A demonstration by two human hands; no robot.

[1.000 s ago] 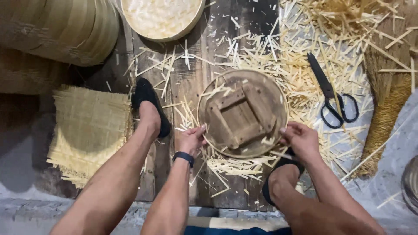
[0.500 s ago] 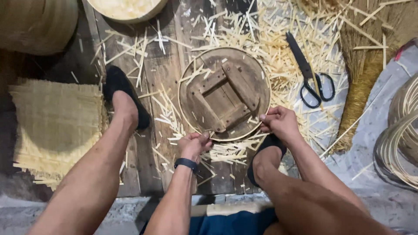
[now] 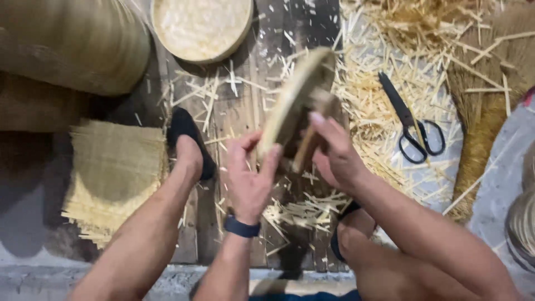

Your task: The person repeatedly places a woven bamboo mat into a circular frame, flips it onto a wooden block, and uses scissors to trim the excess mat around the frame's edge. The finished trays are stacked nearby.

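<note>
Round woven lid [image 3: 295, 100]: raised on edge above the plank floor [image 3: 234, 128], left hand [image 3: 248, 178] clasping its rim, right hand [image 3: 334, 156] gripping the wooden frame at its back. Trimmed strips [image 3: 301, 209] litter below; scissors [image 3: 412, 125] lie idle. Trimming apparently finished; inspection stage, by judgement.

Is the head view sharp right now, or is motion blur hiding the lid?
Head view: the round woven lid is motion-smeared, as are both hands; scissors stay fairly crisp; the left edge lies in deep shadow.
</note>
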